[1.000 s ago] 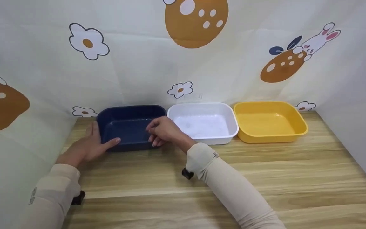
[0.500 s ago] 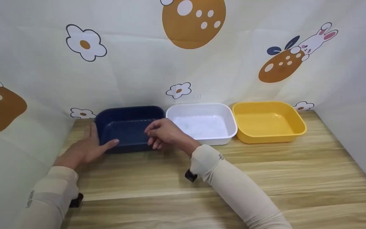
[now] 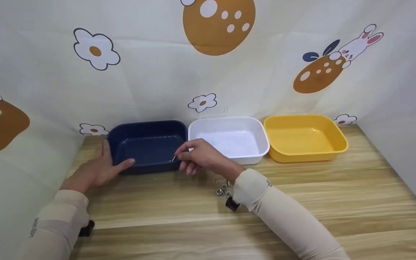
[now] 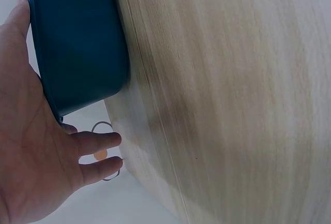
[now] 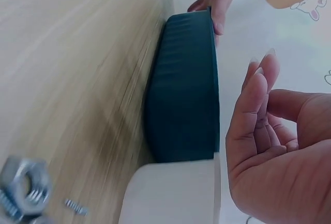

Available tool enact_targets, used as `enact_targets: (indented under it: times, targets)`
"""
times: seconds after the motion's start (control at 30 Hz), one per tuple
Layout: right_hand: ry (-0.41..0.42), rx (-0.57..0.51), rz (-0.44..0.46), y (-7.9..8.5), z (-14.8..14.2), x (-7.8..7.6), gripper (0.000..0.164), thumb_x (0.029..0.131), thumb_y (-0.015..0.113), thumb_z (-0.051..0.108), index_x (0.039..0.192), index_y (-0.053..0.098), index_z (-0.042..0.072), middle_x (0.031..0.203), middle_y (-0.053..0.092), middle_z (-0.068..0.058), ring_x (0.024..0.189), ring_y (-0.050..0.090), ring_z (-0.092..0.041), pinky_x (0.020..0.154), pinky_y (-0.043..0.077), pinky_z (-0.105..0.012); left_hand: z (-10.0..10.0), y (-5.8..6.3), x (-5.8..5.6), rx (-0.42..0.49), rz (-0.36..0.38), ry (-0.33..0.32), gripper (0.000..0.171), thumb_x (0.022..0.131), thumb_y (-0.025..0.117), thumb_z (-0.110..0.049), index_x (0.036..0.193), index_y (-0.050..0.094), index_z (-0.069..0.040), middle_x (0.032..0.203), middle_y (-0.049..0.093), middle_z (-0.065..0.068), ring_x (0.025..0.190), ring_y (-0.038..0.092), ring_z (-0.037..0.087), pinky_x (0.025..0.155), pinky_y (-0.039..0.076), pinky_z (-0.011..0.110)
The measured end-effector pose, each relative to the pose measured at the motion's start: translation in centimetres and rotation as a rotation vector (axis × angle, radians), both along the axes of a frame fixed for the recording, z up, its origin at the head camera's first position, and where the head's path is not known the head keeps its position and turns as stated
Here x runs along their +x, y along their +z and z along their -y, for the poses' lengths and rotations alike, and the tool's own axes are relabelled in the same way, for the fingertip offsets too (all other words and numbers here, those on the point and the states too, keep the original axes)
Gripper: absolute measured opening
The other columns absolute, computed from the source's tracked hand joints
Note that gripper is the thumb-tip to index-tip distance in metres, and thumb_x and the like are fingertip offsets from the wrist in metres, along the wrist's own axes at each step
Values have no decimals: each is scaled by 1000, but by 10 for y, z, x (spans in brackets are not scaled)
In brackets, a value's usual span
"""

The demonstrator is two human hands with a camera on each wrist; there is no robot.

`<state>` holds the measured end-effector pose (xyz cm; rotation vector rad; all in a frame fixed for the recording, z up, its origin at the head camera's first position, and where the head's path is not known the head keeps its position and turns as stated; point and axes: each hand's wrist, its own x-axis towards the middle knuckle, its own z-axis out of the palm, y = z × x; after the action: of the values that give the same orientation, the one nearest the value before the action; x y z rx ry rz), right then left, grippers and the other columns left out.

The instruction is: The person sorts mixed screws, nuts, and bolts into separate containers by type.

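My left hand (image 3: 98, 168) rests against the left end of the dark blue bin (image 3: 146, 168), its thumb over the near rim. In the left wrist view the fingers (image 4: 101, 142) reach out fairly straight past the bin's corner. Over the bin's right front corner, my right hand (image 3: 204, 157) pinches a small shiny screw (image 3: 173, 158) between thumb and fingertips. The right wrist view does not show that screw. Several metal nuts (image 3: 224, 190) lie on the table near my right wrist. A threaded screw (image 5: 76, 207) lies close to a nut (image 5: 26, 185).
A white bin (image 3: 229, 159) stands right of the blue one, and a yellow bin (image 3: 305, 157) right of that. All three line up against the patterned back wall (image 3: 150, 86). Beneath them is the wood-grain table (image 3: 150, 216). A pale side wall (image 3: 403, 90) bounds the right.
My right hand has moved a little to the right, and a screw now shows at its fingertips. Nuts and screws by my right wrist have come into view. The left hand stays on the blue bin.
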<state>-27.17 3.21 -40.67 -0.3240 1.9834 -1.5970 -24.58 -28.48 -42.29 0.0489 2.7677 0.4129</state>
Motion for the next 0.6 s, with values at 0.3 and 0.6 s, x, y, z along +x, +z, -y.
enact_targets:
  times: [0.3, 0.6]
  targets:
    - [-28, -15, 44, 3, -44, 9, 22, 93, 60, 10, 111, 66, -2, 65, 66, -7, 43, 57, -11, 43, 50, -24, 1, -4, 1, 9, -22, -2, 123, 85, 29, -83, 144, -21, 13, 152, -14, 40, 128, 28, 65, 95, 37, 69]
    - [-70, 2, 49, 4, -99, 18, 25, 93, 60, 11, 113, 63, -3, 64, 66, -6, 43, 57, -10, 44, 51, -24, -2, 2, -1, -33, -88, -21, 121, 87, 31, -80, 145, -13, 18, 152, -11, 41, 140, -7, 57, 106, -1, 75]
